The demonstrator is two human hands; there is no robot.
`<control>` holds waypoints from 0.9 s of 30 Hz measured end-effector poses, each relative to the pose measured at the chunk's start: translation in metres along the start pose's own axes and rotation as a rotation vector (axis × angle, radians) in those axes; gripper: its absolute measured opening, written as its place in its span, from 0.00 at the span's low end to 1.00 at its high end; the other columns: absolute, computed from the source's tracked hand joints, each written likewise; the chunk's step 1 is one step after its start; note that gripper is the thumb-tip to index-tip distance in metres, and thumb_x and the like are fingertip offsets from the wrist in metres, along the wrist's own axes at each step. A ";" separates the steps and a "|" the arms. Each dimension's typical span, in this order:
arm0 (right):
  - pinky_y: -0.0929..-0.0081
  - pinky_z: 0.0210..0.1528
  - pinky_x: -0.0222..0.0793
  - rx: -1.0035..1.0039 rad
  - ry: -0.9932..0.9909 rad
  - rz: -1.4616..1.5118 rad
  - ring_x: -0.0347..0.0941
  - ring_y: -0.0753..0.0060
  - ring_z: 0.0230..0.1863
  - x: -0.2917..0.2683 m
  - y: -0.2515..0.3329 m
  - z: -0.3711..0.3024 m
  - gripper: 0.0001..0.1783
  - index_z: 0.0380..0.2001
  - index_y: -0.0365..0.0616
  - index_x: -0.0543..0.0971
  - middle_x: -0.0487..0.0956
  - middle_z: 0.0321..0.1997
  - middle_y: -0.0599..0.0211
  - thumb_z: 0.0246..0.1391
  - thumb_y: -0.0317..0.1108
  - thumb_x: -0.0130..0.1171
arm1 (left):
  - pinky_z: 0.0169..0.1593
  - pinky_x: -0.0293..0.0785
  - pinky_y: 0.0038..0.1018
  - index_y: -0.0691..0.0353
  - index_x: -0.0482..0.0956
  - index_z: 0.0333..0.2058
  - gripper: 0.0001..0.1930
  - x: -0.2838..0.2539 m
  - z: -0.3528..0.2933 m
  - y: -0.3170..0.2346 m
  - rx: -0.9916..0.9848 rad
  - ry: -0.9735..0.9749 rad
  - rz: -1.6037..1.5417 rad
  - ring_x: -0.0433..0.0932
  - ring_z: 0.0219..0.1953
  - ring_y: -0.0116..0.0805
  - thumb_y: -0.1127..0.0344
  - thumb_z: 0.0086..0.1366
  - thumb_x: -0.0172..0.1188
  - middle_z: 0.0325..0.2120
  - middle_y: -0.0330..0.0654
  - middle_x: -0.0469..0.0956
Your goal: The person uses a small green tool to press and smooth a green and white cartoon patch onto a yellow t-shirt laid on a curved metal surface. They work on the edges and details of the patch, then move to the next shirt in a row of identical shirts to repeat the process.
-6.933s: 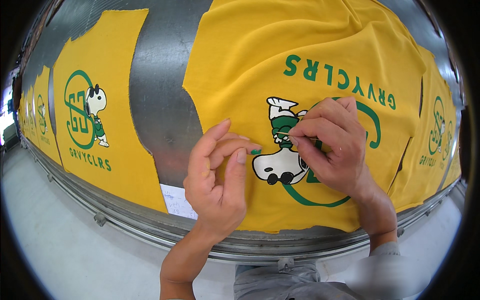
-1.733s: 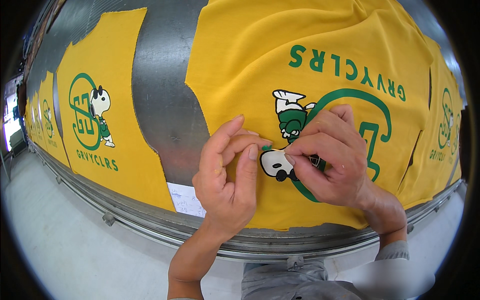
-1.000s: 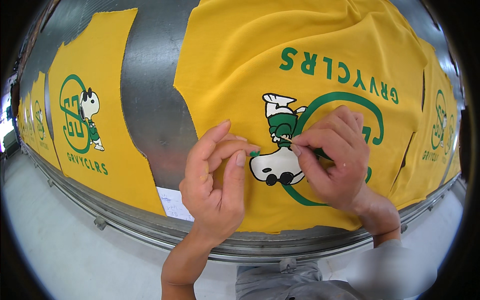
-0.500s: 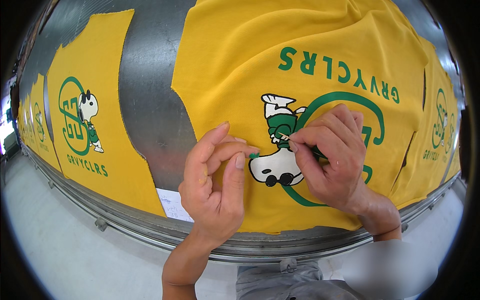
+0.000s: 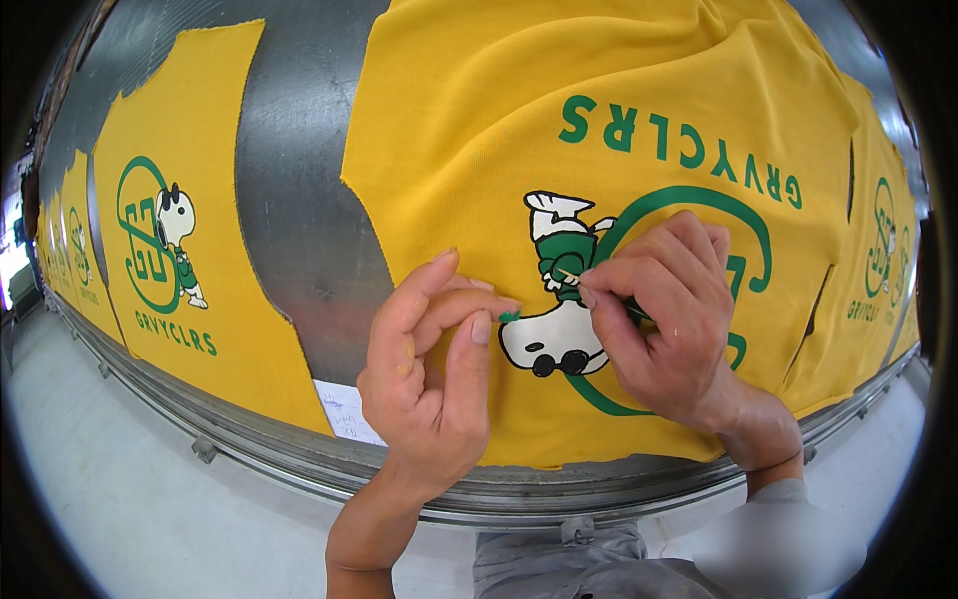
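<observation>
My right hand point(image 5: 667, 314) pinches a thin, pale pointed stick point(image 5: 568, 273) between thumb and forefinger. The tip sits at the green sweater of a printed cartoon dog point(image 5: 547, 335), upside down from where I am; whether it touches the print I cannot tell. Beneath both hands lies a yellow fabric panel point(image 5: 449, 150) with green lettering and a ring-shaped emblem, partly covered by my right hand. My left hand point(image 5: 424, 364) hovers at the panel's left side, fingers bent and thumb apart, holding nothing. A dab of green paint point(image 5: 510, 316) coats its forefinger tip.
Another printed yellow panel point(image 5: 190, 110) lies to the left, with more beyond it and on the right point(image 5: 878, 200). The dark tabletop point(image 5: 304, 150) shows between panels. A written-on paper slip point(image 5: 345, 407) lies near the metal rail point(image 5: 269, 469) along the near edge.
Both hands stay nearly in place. The stick's tip has shifted very slightly over the green sweater, and the whole view has moved a little.
</observation>
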State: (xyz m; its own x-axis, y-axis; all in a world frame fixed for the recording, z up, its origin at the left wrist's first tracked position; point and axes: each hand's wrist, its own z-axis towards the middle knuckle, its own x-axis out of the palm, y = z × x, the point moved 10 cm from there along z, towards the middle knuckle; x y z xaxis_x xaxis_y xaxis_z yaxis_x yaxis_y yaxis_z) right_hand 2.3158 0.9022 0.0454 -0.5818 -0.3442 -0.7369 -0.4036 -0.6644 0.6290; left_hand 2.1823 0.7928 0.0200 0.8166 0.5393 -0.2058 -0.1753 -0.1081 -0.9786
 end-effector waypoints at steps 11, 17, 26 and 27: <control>0.68 0.34 0.52 -0.009 0.026 0.020 0.64 0.65 0.27 0.000 0.002 0.002 0.12 0.25 0.44 0.78 0.73 0.23 0.70 0.34 0.19 0.66 | 0.50 0.72 0.27 0.76 0.66 0.55 0.18 0.001 0.000 -0.001 0.001 0.003 -0.010 0.79 0.38 0.31 0.81 0.67 0.53 0.32 0.50 0.84; 0.69 0.34 0.52 -0.003 0.027 0.020 0.64 0.66 0.28 0.000 0.001 0.002 0.12 0.25 0.45 0.78 0.73 0.23 0.70 0.34 0.18 0.66 | 0.50 0.72 0.27 0.76 0.66 0.55 0.18 0.001 0.000 0.000 -0.005 0.005 -0.008 0.79 0.39 0.32 0.81 0.67 0.53 0.32 0.49 0.84; 0.68 0.35 0.51 0.022 0.012 0.012 0.65 0.67 0.28 0.000 -0.001 0.001 0.12 0.25 0.46 0.78 0.72 0.23 0.72 0.33 0.20 0.65 | 0.49 0.72 0.27 0.76 0.66 0.55 0.18 0.000 0.000 -0.002 0.013 0.010 -0.006 0.79 0.39 0.32 0.80 0.67 0.53 0.32 0.50 0.84; 0.69 0.34 0.51 0.014 0.023 0.014 0.64 0.66 0.28 0.000 0.000 0.002 0.13 0.25 0.45 0.78 0.73 0.23 0.71 0.33 0.18 0.66 | 0.49 0.72 0.27 0.76 0.66 0.55 0.18 0.000 0.000 -0.002 0.014 0.009 -0.007 0.79 0.39 0.32 0.80 0.67 0.53 0.32 0.50 0.84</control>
State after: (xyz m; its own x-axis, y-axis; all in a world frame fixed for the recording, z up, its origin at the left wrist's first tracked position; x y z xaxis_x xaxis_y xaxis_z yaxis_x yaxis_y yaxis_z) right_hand 2.3145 0.9035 0.0454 -0.5715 -0.3686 -0.7332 -0.4057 -0.6497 0.6429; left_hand 2.1826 0.7933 0.0223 0.8229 0.5321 -0.1991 -0.1771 -0.0928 -0.9798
